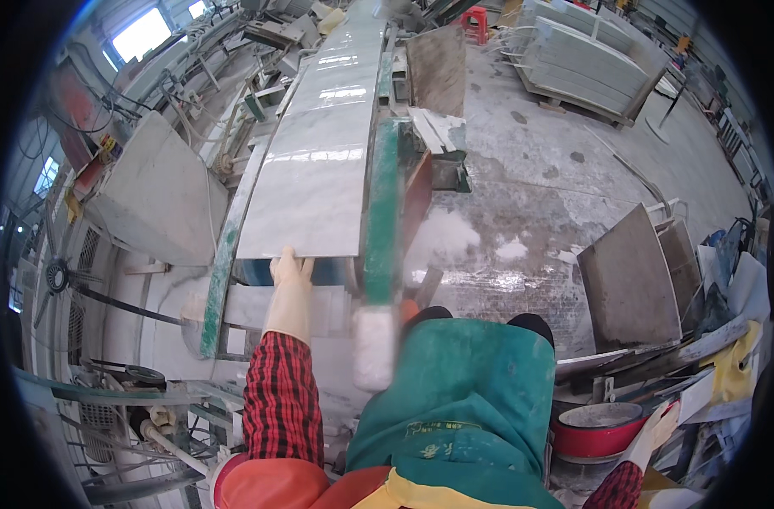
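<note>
A long, glossy white slab point(315, 195) lies on a narrow bed and stretches away from me. My left hand point(290, 293), in a cream glove, is at its near edge; one fingertip rests on top and the others are at the edge, so it appears to grip the slab there. Far to the lower right is my right hand point(656, 428), also gloved, beside a red basin point(586, 443) with a pale inside. Its fingers look closed near a white flat piece point(697, 397), but what they hold is too small to make out.
Green rails point(382, 212) flank the slab, the right one ending in a white block point(375, 348) close to my green apron. A handwheel point(58, 276) stands at the left. Brown boards point(631, 280) lean at the right among scraps. Stacked slabs point(586, 64) stand far right.
</note>
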The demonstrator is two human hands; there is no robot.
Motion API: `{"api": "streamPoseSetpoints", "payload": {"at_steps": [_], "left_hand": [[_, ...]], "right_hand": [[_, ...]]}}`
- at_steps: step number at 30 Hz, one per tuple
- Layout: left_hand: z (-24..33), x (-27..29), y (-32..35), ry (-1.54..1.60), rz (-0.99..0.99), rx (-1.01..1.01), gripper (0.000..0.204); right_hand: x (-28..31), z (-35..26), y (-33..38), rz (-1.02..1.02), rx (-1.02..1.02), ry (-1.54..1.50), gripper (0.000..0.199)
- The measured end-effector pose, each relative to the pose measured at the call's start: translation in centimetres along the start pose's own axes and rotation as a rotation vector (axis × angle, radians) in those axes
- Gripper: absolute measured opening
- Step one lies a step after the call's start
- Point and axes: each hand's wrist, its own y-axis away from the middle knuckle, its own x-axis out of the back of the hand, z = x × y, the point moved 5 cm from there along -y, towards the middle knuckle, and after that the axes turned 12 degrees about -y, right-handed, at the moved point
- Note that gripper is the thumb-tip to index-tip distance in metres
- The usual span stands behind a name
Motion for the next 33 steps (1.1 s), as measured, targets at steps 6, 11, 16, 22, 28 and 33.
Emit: {"api": "streamPoseSetpoints", "payload": {"at_steps": [6, 11, 16, 22, 28, 33], "left_hand": [[2.3, 2.8, 0.9, -0.356, -0.117, 0.035, 0.037], [3.9, 4.0, 2.6, -0.737, -0.078, -0.024, 0.047], [8.2, -2.8, 11.4, -1.862, -0.059, -0.707, 0.067], [5.6, -5.9, 7.7, -2.278, -0.101, -1.166, 0.073], [5.4, -9.5, 6.0, -2.383, -0.139, -0.882, 0.075], [6.0, -9.7, 4.9, -2.412, -0.172, -0.787, 0.077]], "right_hand": [[-2.0, -0.2, -0.9, -0.076, -0.063, -0.062, 0.061], [-3.8, 1.6, -1.2, -0.042, -0.04, -0.126, 0.061], [-3.4, 1.3, -0.3, -0.041, -0.052, -0.077, 0.057], [-2.9, 0.2, 0.1, -0.061, -0.053, -0.118, 0.062], [-1.4, -0.1, 0.3, 0.02, 0.034, -0.103, 0.055], [0.2, 2.2, -2.7, -0.025, -0.12, 0.008, 0.058]]}}
